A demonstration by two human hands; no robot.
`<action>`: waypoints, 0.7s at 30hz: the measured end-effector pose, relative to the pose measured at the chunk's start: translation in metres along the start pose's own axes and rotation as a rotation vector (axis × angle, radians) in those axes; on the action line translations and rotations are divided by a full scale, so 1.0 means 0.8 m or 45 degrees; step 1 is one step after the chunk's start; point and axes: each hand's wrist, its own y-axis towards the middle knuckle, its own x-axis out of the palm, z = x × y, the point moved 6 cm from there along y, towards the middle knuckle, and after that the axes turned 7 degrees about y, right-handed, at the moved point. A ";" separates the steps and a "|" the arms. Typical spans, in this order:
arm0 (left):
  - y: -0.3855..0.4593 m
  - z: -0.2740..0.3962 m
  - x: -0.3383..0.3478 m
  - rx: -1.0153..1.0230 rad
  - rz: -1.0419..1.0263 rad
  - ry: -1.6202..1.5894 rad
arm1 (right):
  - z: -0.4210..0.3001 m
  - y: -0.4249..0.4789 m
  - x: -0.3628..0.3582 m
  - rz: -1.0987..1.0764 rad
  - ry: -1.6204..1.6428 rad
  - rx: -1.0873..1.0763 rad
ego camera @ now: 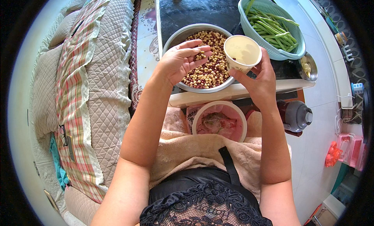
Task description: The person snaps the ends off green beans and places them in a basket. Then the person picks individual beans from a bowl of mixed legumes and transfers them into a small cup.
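Note:
My left hand (181, 62) is palm up with its fingers half curled, holding a few pale yellow beans (201, 55) at the fingers. It is over a metal bowl (173, 42) full of mixed pale yellow and dark red beans (211, 75). My right hand (263, 77) grips a white paper cup (244, 49) at the bowl's right side. The cup is tilted so that its mouth faces me. At least one dark bean shows inside, against the lower wall; shadow falls across the rest.
Behind the cup stands a light blue plastic basket (244, 24) of long green beans (273, 30). A small metal bowl (314, 71) with pale pieces is at the table's right edge (292, 83). Below are a lined waste bin (243, 118) and a vacuum flask (293, 116). A quilted sofa (106, 88) is left.

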 end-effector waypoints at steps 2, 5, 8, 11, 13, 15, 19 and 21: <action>0.000 0.000 0.000 0.002 0.020 0.010 | 0.000 0.000 0.000 0.004 -0.004 -0.001; -0.002 0.000 0.002 -0.015 0.047 -0.023 | 0.000 -0.001 0.000 0.004 -0.002 -0.006; 0.001 -0.002 -0.003 -0.041 0.023 -0.122 | 0.003 0.000 -0.001 0.030 -0.004 -0.043; 0.001 0.000 -0.003 -0.015 -0.006 -0.099 | -0.001 0.000 0.001 0.018 -0.018 -0.023; 0.001 0.001 -0.003 0.003 -0.015 -0.061 | -0.002 0.000 0.001 0.004 -0.023 -0.005; -0.002 0.003 0.000 0.003 0.023 -0.034 | -0.002 -0.001 0.002 -0.001 -0.019 -0.006; -0.003 0.003 -0.001 0.033 0.015 -0.012 | 0.000 0.000 0.002 0.004 0.002 -0.027; -0.003 0.003 -0.001 0.040 0.006 0.001 | 0.002 0.000 0.002 0.027 0.032 -0.052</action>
